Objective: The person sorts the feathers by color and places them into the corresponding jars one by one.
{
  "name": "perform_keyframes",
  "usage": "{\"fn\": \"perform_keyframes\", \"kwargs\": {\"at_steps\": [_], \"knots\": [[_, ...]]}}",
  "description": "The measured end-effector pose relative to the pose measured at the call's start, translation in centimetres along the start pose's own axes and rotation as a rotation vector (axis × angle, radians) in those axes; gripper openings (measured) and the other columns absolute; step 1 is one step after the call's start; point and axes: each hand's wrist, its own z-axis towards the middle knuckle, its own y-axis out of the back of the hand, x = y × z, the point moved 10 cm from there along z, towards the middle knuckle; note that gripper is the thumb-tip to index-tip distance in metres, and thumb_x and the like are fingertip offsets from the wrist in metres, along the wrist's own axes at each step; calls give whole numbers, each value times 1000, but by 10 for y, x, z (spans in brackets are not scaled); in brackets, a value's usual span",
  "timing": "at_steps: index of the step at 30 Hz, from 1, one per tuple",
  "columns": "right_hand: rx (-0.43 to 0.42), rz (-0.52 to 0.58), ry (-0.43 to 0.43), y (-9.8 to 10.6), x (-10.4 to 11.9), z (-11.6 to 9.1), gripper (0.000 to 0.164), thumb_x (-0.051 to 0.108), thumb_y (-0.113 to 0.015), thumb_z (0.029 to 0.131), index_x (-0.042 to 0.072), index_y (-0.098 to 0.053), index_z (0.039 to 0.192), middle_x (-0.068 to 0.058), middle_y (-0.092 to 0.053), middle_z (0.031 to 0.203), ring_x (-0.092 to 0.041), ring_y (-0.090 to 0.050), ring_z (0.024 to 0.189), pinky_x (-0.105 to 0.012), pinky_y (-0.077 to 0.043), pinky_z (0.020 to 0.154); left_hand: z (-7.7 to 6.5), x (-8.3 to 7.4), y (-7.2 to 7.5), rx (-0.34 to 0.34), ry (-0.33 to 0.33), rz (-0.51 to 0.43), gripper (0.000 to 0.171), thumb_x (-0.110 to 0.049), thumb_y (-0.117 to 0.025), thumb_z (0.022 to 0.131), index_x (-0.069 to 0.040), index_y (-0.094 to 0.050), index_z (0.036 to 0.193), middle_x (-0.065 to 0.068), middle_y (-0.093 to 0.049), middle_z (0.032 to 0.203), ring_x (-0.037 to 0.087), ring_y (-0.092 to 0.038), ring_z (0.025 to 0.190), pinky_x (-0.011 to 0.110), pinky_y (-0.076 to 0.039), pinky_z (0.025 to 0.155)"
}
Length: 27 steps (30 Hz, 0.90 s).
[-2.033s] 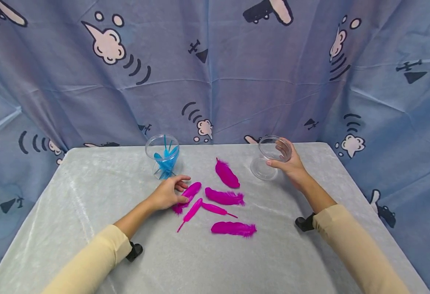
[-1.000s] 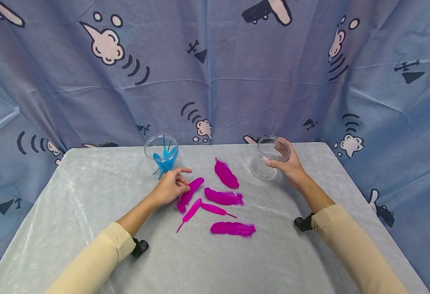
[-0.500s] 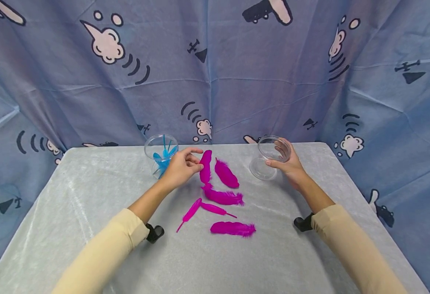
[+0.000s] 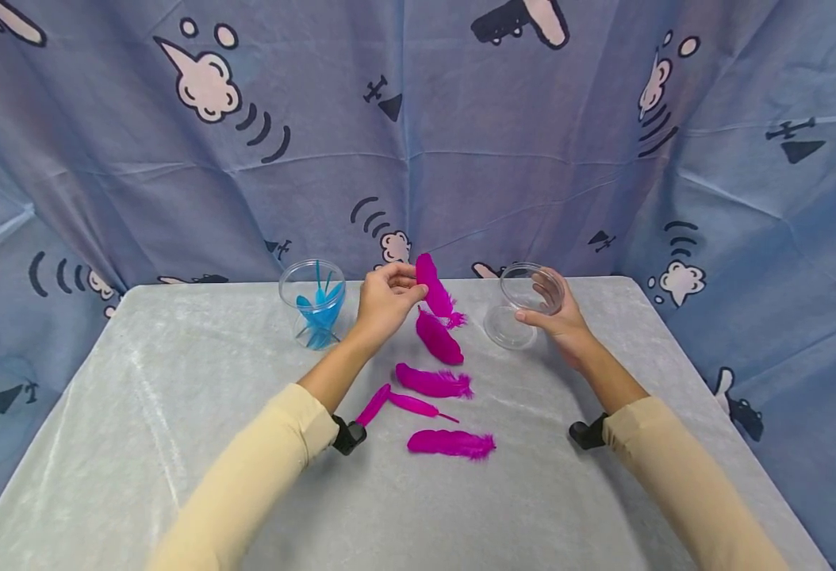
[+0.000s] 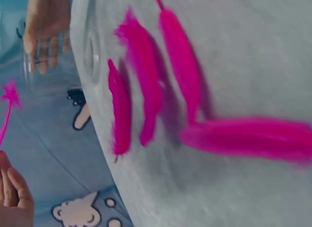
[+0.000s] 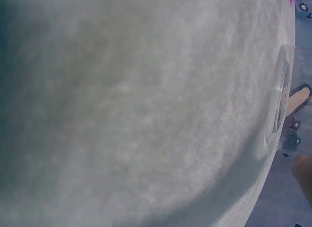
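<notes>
Between thumb and fingers my left hand [image 4: 388, 301] pinches a magenta feather [image 4: 432, 284], held up near the table's back edge with its fluffy end pointing down. In the left wrist view, that hand [image 5: 14, 193] and the feather's thin shaft and tuft [image 5: 10, 96] show at the left edge. My right hand [image 4: 569, 323] grips a clear plastic cup [image 4: 509, 327] at the back right, fingers behind it and thumb in front. No feather shows inside this cup. In the right wrist view only the cup's base [image 6: 279, 102] and a fingertip [image 6: 304, 175] appear.
Several magenta feathers lie mid-table, among them one near the back [image 4: 439, 337], one in the middle [image 4: 432, 381] and one at the front [image 4: 450, 444]. My left forearm partly covers a narrow one [image 4: 373, 404]. A second clear cup [image 4: 312, 285] with blue feathers [image 4: 320, 313] stands back left.
My left hand has picked up a magenta feather from beside the blue-feather cup and carried it up, back and right, toward the other cup. My right hand and its cup have stayed put.
</notes>
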Motion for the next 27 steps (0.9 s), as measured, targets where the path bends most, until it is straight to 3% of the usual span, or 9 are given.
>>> {"fn": "perform_keyframes", "kwargs": {"at_steps": [11,18,27], "knots": [[-9,31,15,0,-1,0,94,-6,-70,86,12,-12,158,-14,-19,162,-29,-16,150,-47,-7,122,11,-11,-24,-156,51,-211,15,-1,-73,87,8,-69,99,16,-70,87,22,-69,79,28,-58,75],[2,55,20,-1,-2,1,93,-8,-69,87,12,-12,157,-14,-19,162,-30,-15,150,-48,-6,122,12,-9,-41,-189,88,-345,16,2,-71,88,10,-68,100,15,-70,85,18,-70,72,28,-59,74],[-2,64,21,0,-2,2,94,-9,-69,85,13,-13,157,-15,-19,162,-30,-15,150,-47,-6,122,13,-11,-58,-221,71,-358,14,0,-72,88,9,-69,99,16,-72,83,24,-73,73,31,-59,74]]}}
